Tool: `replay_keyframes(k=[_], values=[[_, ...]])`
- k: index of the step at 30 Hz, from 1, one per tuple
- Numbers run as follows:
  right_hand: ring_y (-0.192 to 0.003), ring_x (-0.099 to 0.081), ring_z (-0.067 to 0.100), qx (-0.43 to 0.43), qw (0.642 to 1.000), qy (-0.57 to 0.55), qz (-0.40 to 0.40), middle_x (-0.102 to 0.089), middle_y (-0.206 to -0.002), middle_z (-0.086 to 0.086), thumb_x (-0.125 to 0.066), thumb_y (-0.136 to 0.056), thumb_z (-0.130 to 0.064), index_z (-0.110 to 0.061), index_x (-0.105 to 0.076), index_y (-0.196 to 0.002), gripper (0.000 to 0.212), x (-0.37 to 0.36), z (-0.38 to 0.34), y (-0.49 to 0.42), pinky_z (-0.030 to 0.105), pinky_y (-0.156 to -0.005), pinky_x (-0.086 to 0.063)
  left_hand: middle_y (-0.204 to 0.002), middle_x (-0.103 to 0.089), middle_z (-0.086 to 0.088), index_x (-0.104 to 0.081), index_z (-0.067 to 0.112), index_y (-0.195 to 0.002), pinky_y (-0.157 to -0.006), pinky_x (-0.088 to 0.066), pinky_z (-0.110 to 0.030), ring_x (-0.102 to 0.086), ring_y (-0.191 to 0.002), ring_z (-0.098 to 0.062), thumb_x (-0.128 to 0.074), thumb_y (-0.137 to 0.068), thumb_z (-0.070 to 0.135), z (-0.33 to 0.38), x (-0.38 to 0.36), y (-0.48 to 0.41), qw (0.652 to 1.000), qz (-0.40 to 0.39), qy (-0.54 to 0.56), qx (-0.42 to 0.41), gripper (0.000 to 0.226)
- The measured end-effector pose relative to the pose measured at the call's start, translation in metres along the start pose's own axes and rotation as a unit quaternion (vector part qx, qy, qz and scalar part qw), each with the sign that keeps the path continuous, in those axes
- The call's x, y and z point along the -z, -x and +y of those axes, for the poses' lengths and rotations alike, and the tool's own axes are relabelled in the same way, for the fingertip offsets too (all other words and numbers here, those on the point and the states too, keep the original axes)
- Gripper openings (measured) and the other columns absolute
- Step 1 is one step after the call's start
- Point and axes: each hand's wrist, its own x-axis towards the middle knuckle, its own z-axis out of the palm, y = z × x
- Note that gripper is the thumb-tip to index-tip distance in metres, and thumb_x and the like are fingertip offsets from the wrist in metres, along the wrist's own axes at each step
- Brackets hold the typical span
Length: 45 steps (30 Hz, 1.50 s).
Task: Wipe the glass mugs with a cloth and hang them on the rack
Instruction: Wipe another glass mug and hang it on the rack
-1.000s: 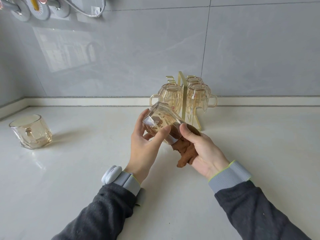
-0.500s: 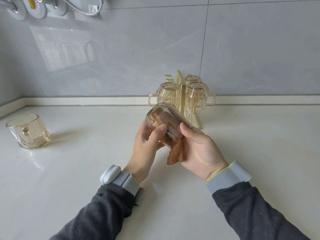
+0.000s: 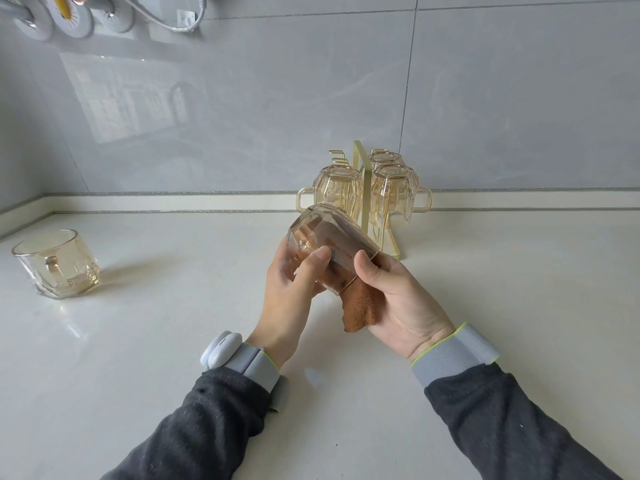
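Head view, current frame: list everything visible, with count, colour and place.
counter: one, white, underneath everything
wall: grey tiles, behind
wall fittings: three, grey, top left, with a cable
rack: one, gold, by the back wall
hung mugs: three, amber glass, upside down on the rack
standing mug: one, amber glass, upright, counter's left
held mug: one, amber glass, tilted above the counter, before the rack
cloth: one, brown, pushed into the held mug, tail hanging out
wristbands: two, grey, on both wrists
sleeves: two, dark grey
left hand: grips the held mug
right hand: holds the cloth
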Motion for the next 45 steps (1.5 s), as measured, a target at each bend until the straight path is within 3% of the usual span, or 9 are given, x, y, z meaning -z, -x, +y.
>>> replay_keyframes(k=[6,12,16,20,22,29,35,41,45], values=[[-0.118,-0.066,0.037,-0.039,0.995,-0.034,0.088,-0.066,-0.131,0.020,-0.060,-0.091,-0.012,-0.006,-0.058,-0.139,0.048,0.0048,-0.0007,-0.0022,0.037,-0.101,-0.053,-0.115,-0.074,-0.005,-0.054,0.029,-0.144,-0.094,-0.060,-0.043,-0.074,-0.102,-0.020,-0.078,-0.066,0.049,-0.0008,0.0009,-0.0006,0.996,0.066,-0.039,-0.055,0.084],[-0.114,-0.068,0.040,-0.043,0.987,0.017,0.153,-0.068,-0.125,0.022,-0.095,-0.061,-0.027,-0.018,-0.076,-0.106,0.050,0.0053,-0.0008,-0.0017,0.043,-0.084,-0.033,-0.116,-0.074,-0.001,-0.053,0.030,-0.146,-0.096,-0.060,-0.042,-0.074,-0.101,-0.013,-0.078,-0.067,0.053,0.0000,-0.0005,-0.0002,0.995,0.067,-0.049,-0.054,0.086],[-0.118,-0.049,0.063,-0.062,0.984,0.053,0.156,-0.044,-0.138,0.043,-0.095,-0.060,-0.044,-0.022,-0.075,-0.116,0.063,0.0008,0.0004,-0.0018,0.038,-0.071,-0.037,-0.108,-0.074,-0.005,-0.056,0.020,-0.140,-0.096,-0.059,-0.049,-0.073,-0.096,-0.024,-0.075,-0.074,0.051,-0.0009,-0.0004,-0.0005,0.998,0.040,-0.036,-0.035,0.076],[-0.129,-0.048,0.056,-0.025,0.996,0.017,0.088,-0.053,-0.140,0.032,-0.076,-0.084,-0.029,-0.018,-0.071,-0.126,0.043,0.0036,-0.0002,-0.0011,0.061,-0.109,-0.038,-0.103,-0.070,-0.007,-0.058,0.018,-0.135,-0.087,-0.061,-0.041,-0.067,-0.091,-0.023,-0.073,-0.076,0.048,-0.0009,-0.0001,-0.0009,1.000,0.005,-0.010,-0.016,0.068],[-0.133,-0.053,0.040,-0.010,0.999,-0.022,0.048,-0.058,-0.140,0.023,-0.059,-0.094,-0.015,-0.011,-0.065,-0.132,0.039,0.0041,-0.0017,0.0014,0.049,-0.117,-0.037,-0.102,-0.069,-0.008,-0.060,0.018,-0.130,-0.086,-0.060,-0.039,-0.067,-0.091,-0.022,-0.072,-0.077,0.046,-0.0007,-0.0001,-0.0005,1.000,-0.016,-0.002,-0.006,0.062],[-0.122,-0.054,0.032,-0.012,1.000,0.009,0.008,-0.061,-0.134,0.016,-0.076,-0.081,-0.020,-0.014,-0.070,-0.127,0.047,0.0005,-0.0017,0.0026,0.048,-0.100,-0.029,-0.105,-0.072,-0.008,-0.059,0.010,-0.125,-0.082,-0.058,-0.032,-0.069,-0.093,-0.020,-0.068,-0.075,0.044,-0.0022,-0.0013,0.0003,0.997,-0.057,0.039,0.031,0.061],[-0.121,-0.058,0.028,-0.007,0.999,0.029,-0.023,-0.067,-0.129,0.011,-0.059,-0.085,-0.002,-0.015,-0.069,-0.129,0.047,-0.0010,0.0001,0.0014,0.046,-0.104,-0.034,-0.087,-0.070,0.003,-0.057,0.007,-0.125,-0.079,-0.057,-0.030,-0.067,-0.083,-0.016,-0.055,-0.088,0.035,-0.0024,-0.0010,-0.0014,0.995,-0.063,0.042,0.064,0.047],[-0.125,-0.053,0.034,-0.023,0.998,0.047,-0.042,-0.055,-0.136,0.026,-0.051,-0.084,0.009,0.002,-0.051,-0.141,0.057,0.0007,-0.0009,0.0002,0.038,-0.105,-0.042,-0.099,-0.063,-0.010,-0.055,0.002,-0.133,-0.081,-0.059,-0.032,-0.063,-0.091,-0.023,-0.066,-0.075,0.046,-0.0003,-0.0013,-0.0025,0.991,-0.049,0.068,0.100,0.073],[-0.117,-0.060,0.029,-0.030,0.997,0.048,-0.044,-0.061,-0.127,0.019,-0.052,-0.085,0.010,-0.004,-0.060,-0.134,0.051,0.0013,-0.0029,0.0006,0.037,-0.098,-0.049,-0.093,-0.066,0.001,-0.066,0.014,-0.115,-0.083,-0.059,-0.035,-0.068,-0.090,-0.018,-0.058,-0.083,0.044,-0.0004,0.0001,-0.0032,0.989,-0.059,0.056,0.125,0.045]])
